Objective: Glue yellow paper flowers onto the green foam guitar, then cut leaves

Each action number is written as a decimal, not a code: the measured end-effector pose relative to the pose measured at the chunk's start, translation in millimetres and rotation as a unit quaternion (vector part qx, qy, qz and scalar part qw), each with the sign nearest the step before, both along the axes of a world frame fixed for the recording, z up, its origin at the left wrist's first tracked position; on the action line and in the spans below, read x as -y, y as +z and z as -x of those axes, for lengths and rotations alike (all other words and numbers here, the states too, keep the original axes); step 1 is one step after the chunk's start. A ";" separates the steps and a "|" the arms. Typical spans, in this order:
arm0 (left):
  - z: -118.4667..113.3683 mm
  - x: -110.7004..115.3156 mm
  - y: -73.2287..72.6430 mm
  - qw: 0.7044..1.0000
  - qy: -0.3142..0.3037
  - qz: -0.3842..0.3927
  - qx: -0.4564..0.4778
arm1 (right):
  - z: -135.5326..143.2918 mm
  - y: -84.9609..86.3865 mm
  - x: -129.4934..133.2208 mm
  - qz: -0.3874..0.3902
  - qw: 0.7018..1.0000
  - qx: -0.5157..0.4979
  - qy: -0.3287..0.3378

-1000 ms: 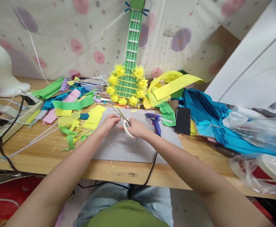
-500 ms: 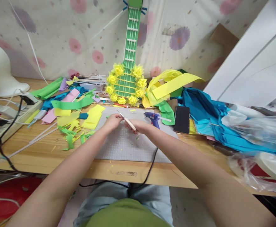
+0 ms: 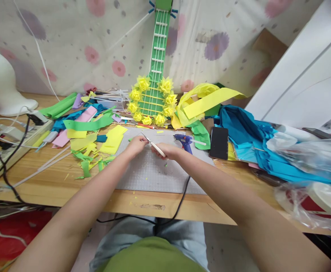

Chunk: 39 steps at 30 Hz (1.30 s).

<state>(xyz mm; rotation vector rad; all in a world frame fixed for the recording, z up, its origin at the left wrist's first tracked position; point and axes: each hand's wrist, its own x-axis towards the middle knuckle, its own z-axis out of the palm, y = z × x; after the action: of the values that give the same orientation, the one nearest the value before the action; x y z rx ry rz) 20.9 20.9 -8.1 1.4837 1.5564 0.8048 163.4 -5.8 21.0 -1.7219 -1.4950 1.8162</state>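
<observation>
Right hand (image 3: pixel 167 150) gripping white-handled scissors (image 3: pixel 157 149) above grey mat (image 3: pixel 142 183), nearer its back edge than its front; blades point toward left hand (image 3: pixel 137 146), its fingertips pinched close beside them, anything between too small to tell; blue glue gun (image 3: pixel 186 142) near mat's back right corner; black phone (image 3: pixel 218 143) by its right edge; green guitar shape (image 3: pixel 151 102), yellow-flowered, toward table's (image 3: pixel 120 202) back edge.

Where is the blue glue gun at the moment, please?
In the head view, the blue glue gun lies toward the far right of the grey cutting mat, between the right hand and the black phone.
</observation>
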 end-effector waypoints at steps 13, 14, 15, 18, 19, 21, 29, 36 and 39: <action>16.8 12.8 32.0 0.891 -0.104 0.282 0.341 | 11.1 8.7 -7.7 -0.148 0.961 -0.121 -0.200; 16.8 12.9 32.6 0.887 -0.106 0.286 0.347 | 13.5 8.3 -7.9 -0.149 0.959 -0.122 -0.208; 16.7 13.0 32.9 0.885 -0.105 0.287 0.351 | 15.4 8.0 -8.2 -0.149 0.958 -0.123 -0.211; 17.4 14.4 32.0 0.888 -0.101 0.278 0.353 | 17.9 6.9 -10.9 -0.159 0.957 -0.127 -0.205; 18.2 15.2 31.2 0.890 -0.103 0.273 0.351 | 17.8 6.3 -12.6 -0.166 0.957 -0.126 -0.202; 20.5 17.3 29.3 0.894 -0.108 0.265 0.345 | 16.4 5.2 -16.9 -0.183 0.954 -0.115 -0.208; 34.3 21.0 30.2 0.905 -0.097 0.244 0.334 | -1.9 6.0 -21.0 -0.255 0.947 0.017 -0.193; 36.0 17.9 34.1 0.902 -0.056 0.136 0.405 | -10.8 0.4 16.8 -0.378 0.890 0.247 0.057; 26.4 21.2 32.8 0.914 -0.064 0.116 0.384 | -6.0 0.3 23.3 -0.388 0.877 0.264 0.102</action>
<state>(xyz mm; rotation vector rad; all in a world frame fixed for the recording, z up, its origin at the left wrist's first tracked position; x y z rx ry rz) -5.6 -0.3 24.7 0.9073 0.9048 0.9368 169.4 -29.1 21.3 -1.6938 -2.2580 0.5872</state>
